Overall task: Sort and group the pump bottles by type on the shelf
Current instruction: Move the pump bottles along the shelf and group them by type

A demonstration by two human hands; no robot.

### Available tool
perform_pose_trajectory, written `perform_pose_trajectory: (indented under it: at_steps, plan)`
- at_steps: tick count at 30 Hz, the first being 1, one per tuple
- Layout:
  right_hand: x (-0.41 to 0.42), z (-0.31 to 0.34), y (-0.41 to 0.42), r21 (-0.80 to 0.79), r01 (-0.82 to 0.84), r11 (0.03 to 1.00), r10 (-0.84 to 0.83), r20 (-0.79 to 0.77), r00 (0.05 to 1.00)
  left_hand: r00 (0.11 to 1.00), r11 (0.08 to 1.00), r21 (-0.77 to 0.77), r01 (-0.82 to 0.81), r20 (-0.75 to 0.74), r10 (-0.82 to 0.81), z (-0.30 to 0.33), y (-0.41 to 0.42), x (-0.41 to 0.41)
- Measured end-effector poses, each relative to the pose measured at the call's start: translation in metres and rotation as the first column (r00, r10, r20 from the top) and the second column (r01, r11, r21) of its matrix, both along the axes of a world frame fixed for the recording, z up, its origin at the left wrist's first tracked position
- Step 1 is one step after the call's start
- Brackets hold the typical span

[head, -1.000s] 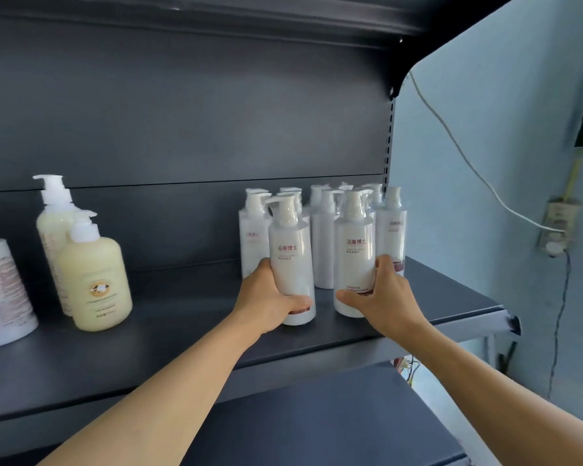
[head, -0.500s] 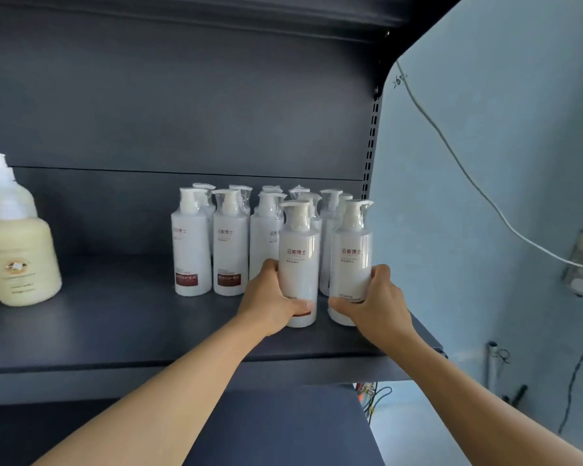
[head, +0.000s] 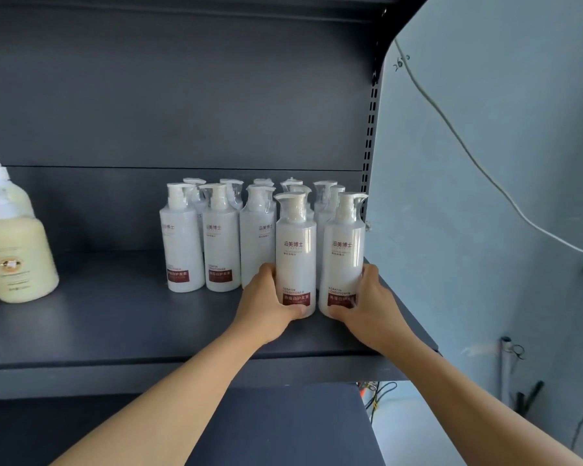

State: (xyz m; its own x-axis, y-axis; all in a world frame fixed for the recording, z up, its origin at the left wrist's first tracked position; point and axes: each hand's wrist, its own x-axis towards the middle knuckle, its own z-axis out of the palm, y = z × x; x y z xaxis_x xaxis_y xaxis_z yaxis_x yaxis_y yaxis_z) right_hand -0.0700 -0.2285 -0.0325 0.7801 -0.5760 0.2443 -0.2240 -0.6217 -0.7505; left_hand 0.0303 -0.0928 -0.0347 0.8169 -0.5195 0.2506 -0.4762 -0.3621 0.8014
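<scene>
Left hand [head: 266, 306] grips the lower body of a white conditioner bottle [head: 295, 253], thumb across the red label; right hand [head: 371, 307] grips a second, matching bottle [head: 342, 250] just beside it, both upright on the dark shelf [head: 122, 324] near its front right corner. Directly behind them stands a tight cluster of the same white pump bottles [head: 221, 243], red labels facing forward. Well apart, at the shelf's left edge, stand cream-coloured pump bottles [head: 17, 253] of a rounder type, partly cut off by the frame.
</scene>
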Motion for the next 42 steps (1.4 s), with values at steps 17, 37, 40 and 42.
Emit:
perform_pose_trajectory:
  at_steps: [17, 37, 40, 42]
  plan:
    - [0.000, -0.006, 0.010, -0.041, 0.070, 0.997, -0.069, 0.017, 0.997, 0.999, 0.999, 0.018, 0.028, 0.026, -0.029, -0.004, -0.001, 0.006]
    - [-0.014, 0.040, 0.082, -0.505, -0.130, 0.853, 0.077, -0.125, 0.989, 0.998, 0.987, 0.149, -0.067, 0.013, 0.065, 0.030, 0.072, 0.017]
    - [0.005, 0.040, 0.106, -0.522, -0.211, 0.826, 0.163, -0.138, 0.977, 0.993, 0.974, 0.194, -0.119, 0.034, 0.114, 0.037, 0.104, 0.022]
    - [0.019, 0.040, 0.123, -0.515, -0.255, 0.818, 0.209, -0.146, 0.967, 0.987, 0.964, 0.209, -0.162, 0.049, 0.155, 0.041, 0.128, 0.027]
